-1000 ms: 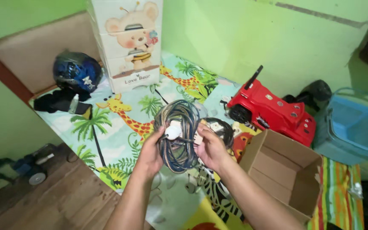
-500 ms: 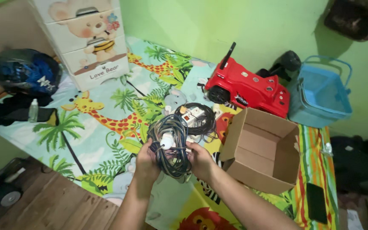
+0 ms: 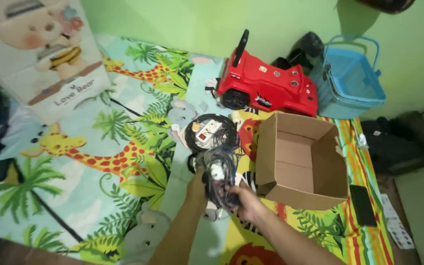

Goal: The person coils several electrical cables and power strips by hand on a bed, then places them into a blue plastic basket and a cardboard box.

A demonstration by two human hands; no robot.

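Both hands, left hand (image 3: 198, 182) and right hand (image 3: 247, 205), have fingers clamped on a coiled cable bundle (image 3: 219, 176), held above the animal-print mat (image 3: 123, 147) just beside the open cardboard box (image 3: 303, 162).

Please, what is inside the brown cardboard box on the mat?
The cardboard box stands open beside the coiled cable that both hands hold. Its visible floor and far walls look bare. The near wall hides the front bottom corner, so something small there cannot be ruled out.
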